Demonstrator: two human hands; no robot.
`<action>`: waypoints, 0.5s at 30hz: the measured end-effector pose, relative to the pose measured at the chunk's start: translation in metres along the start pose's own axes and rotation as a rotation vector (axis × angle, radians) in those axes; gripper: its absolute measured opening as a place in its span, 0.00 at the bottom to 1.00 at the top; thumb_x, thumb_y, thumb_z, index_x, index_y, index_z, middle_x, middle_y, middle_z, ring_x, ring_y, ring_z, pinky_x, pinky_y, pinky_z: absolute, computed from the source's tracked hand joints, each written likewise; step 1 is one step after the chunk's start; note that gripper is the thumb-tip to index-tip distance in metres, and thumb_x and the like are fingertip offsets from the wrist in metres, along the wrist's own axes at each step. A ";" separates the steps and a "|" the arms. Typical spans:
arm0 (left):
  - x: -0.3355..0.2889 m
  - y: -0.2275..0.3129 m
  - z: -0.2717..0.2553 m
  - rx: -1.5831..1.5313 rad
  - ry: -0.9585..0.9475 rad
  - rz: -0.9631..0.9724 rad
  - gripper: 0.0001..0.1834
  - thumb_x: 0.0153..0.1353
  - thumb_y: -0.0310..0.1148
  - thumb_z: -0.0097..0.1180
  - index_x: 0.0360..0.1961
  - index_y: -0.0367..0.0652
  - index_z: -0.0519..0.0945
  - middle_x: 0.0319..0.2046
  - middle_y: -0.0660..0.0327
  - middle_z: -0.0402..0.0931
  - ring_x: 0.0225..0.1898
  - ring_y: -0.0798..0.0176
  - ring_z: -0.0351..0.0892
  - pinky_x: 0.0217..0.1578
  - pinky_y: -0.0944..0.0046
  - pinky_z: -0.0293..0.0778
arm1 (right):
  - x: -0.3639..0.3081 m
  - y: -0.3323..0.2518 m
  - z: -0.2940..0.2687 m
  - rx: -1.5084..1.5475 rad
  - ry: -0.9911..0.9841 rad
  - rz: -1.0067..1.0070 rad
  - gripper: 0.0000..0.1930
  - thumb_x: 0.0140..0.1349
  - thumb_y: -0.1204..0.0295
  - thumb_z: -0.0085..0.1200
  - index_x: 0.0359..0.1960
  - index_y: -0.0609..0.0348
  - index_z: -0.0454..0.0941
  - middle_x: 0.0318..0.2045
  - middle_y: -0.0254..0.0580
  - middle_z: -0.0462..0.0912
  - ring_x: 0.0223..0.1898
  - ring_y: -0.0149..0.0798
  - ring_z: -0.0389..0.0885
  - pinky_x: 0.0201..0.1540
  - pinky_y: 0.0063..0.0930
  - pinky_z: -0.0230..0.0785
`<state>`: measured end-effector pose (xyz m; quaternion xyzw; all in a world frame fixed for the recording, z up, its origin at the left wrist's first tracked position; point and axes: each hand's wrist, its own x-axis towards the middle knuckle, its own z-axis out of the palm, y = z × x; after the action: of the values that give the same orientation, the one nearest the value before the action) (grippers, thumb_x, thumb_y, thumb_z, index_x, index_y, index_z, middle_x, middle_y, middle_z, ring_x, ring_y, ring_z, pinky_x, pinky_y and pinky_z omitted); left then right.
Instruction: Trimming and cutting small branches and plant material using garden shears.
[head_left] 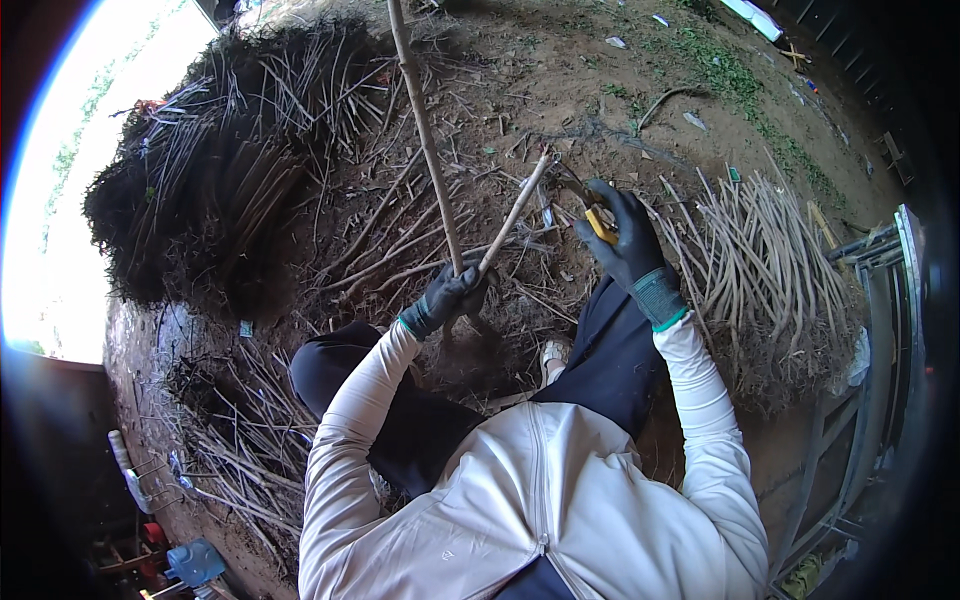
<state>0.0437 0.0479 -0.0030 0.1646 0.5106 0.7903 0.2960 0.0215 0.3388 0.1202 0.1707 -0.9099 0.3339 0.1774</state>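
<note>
My left hand point(449, 295), in a dark glove with a green cuff, is closed around the lower ends of two bare woody stems. One long stem point(425, 140) rises past the top of the view. The shorter stem point(515, 212) slants up to the right and ends in a pale tip; whether the two join inside my fist is hidden. My right hand point(628, 235), gloved alike, grips yellow-handled pruning shears point(600, 226). Their dark blades point up and left, close to the shorter stem's tip; I cannot tell whether they touch it.
A big heap of bundled rooted stems point(225, 170) lies at the far left. Another bundle point(770, 250) is on the right, beside a metal frame point(880, 330). Loose sticks point(245, 445) lie at the near left, by a hand rake point(132, 475) and a blue water jug point(195, 563).
</note>
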 end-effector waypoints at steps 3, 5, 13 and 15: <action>-0.001 -0.004 0.001 -0.029 -0.034 -0.011 0.27 0.62 0.55 0.48 0.42 0.38 0.73 0.12 0.72 0.58 0.13 0.75 0.55 0.16 0.72 0.53 | 0.006 -0.005 -0.004 -0.012 -0.014 -0.085 0.28 0.54 0.62 0.60 0.55 0.58 0.67 0.43 0.49 0.75 0.48 0.50 0.74 0.51 0.38 0.66; -0.002 -0.006 0.000 -0.072 -0.083 -0.060 0.26 0.62 0.54 0.48 0.42 0.37 0.73 0.12 0.72 0.58 0.13 0.76 0.55 0.16 0.73 0.52 | 0.008 -0.006 -0.007 -0.029 -0.011 -0.124 0.27 0.54 0.62 0.60 0.55 0.56 0.67 0.44 0.48 0.75 0.47 0.49 0.74 0.50 0.38 0.67; -0.004 -0.008 0.001 -0.021 -0.080 -0.095 0.25 0.64 0.52 0.47 0.42 0.37 0.74 0.12 0.73 0.57 0.13 0.76 0.53 0.15 0.73 0.51 | 0.003 0.022 -0.007 0.052 -0.150 -0.066 0.15 0.52 0.69 0.58 0.41 0.57 0.70 0.34 0.51 0.78 0.37 0.53 0.79 0.36 0.38 0.72; -0.003 -0.010 0.001 -0.011 -0.095 -0.118 0.26 0.64 0.53 0.46 0.42 0.36 0.74 0.12 0.73 0.57 0.13 0.76 0.53 0.15 0.72 0.50 | 0.000 0.033 -0.005 0.038 -0.153 -0.054 0.15 0.51 0.69 0.58 0.40 0.56 0.70 0.31 0.50 0.78 0.35 0.53 0.79 0.33 0.38 0.72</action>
<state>0.0495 0.0503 -0.0115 0.1697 0.5006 0.7655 0.3668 0.0082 0.3662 0.1060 0.2235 -0.9093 0.3324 0.1128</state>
